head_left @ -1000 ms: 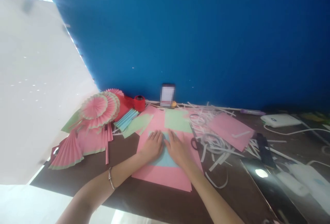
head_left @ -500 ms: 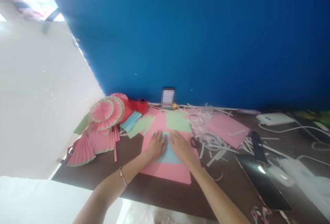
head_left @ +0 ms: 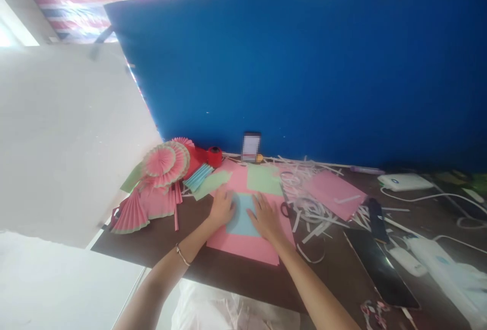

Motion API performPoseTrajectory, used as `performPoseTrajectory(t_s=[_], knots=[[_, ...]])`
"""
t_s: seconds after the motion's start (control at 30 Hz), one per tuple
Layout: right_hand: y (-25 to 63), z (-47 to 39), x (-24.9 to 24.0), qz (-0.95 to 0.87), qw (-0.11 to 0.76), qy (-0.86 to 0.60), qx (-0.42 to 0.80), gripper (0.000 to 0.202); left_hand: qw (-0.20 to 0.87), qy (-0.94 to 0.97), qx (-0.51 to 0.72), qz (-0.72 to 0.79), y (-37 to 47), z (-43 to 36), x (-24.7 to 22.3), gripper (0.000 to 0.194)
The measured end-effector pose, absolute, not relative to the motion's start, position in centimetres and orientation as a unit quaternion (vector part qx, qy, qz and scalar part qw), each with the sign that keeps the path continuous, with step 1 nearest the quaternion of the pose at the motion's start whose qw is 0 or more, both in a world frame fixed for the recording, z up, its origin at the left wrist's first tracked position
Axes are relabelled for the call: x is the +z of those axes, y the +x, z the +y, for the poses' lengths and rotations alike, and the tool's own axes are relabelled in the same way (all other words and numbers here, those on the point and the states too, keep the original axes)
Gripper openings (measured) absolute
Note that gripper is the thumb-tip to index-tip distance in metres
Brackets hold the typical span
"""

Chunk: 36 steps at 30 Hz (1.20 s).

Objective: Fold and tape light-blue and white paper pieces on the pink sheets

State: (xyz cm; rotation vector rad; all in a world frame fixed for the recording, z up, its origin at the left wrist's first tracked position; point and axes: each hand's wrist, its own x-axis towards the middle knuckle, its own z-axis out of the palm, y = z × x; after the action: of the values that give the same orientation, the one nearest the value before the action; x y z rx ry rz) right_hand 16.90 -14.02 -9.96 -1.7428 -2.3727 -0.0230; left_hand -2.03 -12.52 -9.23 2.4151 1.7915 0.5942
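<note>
A light blue sheet of paper (head_left: 241, 222) lies flat on a larger pink sheet (head_left: 243, 252) on the table. My left hand (head_left: 222, 207) rests at the blue sheet's left edge, fingers loosely bent and not closed on anything. Spread flat, my right hand (head_left: 267, 217) touches the blue sheet's right side with its fingertips. Beyond the hands, a light green piece of paper (head_left: 263, 178) lies on the pink paper. Just right of my right hand shows a dark scissor handle (head_left: 285, 209); the rest of the scissors is hidden or unclear.
Pleated pink paper fans (head_left: 162, 162), a folded blue strip (head_left: 198, 177) and a red tape roll (head_left: 214, 156) are on the left. Paper strips (head_left: 314, 213), another pink sheet (head_left: 335, 193), a black tablet (head_left: 382, 269) and a white power strip (head_left: 445, 269) lie right. A blue panel (head_left: 285, 66) stands behind.
My hands have moved apart: the left slid toward the blue sheet's left edge, the right toward its right side, uncovering more blue paper. The camera view has shifted slightly.
</note>
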Motion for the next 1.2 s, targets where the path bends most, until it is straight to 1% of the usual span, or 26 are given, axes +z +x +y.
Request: performPoseTrajectory(t_s=[0.1,0.2,0.3,0.4,0.47,0.67,0.8,0.9,1.0,1.07,1.2], knots=[[17.0,-14.2,-10.3,-0.795,0.143,-0.588,-0.036,0.055,0.048,0.687,0.228,0.689,-4.0,-11.8,-8.6,0.027],[17.2,-14.1,-10.5,-0.783,0.188,-0.592,-0.039,0.053,0.093,0.626,0.256,0.731,-5.3,-11.4,-8.6,0.020],[17.7,-14.1,-10.7,-0.768,0.262,-0.585,-0.004,0.048,0.116,0.610,0.281,0.731,-5.5,-11.3,-8.9,0.016],[18.5,-14.4,-10.7,-0.731,0.347,-0.586,0.040,0.044,0.135,0.602,0.332,0.713,-5.4,-11.6,-9.3,0.013],[19.0,-14.7,-10.5,-0.709,0.378,-0.594,0.045,0.041,0.158,0.607,0.372,0.685,-5.5,-11.9,-9.2,0.012],[18.4,-15.7,-9.2,-0.755,0.383,-0.532,0.011,0.028,0.211,0.631,0.474,0.577,-5.8,-13.0,-8.6,0.015],[16.0,-15.6,-8.2,-0.756,0.409,-0.506,0.071,0.033,0.229,0.638,0.515,0.525,-5.1,-13.2,-8.6,0.014],[14.2,-14.9,-8.0,-0.799,0.381,-0.458,0.080,0.035,0.257,0.658,0.522,0.479,-4.2,-13.3,-8.8,0.012],[13.4,-14.3,-8.7,-0.818,0.386,-0.427,0.024,0.025,0.327,0.654,0.524,0.437,-3.4,-13.5,-9.0,0.012],[13.5,-14.2,-9.3,-0.810,0.399,-0.429,0.001,0.026,0.395,0.616,0.526,0.433,-3.0,-13.7,-9.0,0.014],[14.5,-14.5,-9.5,-0.802,0.408,-0.435,-0.032,0.029,0.549,0.498,0.514,0.432,-2.5,-13.9,-9.1,0.030]])
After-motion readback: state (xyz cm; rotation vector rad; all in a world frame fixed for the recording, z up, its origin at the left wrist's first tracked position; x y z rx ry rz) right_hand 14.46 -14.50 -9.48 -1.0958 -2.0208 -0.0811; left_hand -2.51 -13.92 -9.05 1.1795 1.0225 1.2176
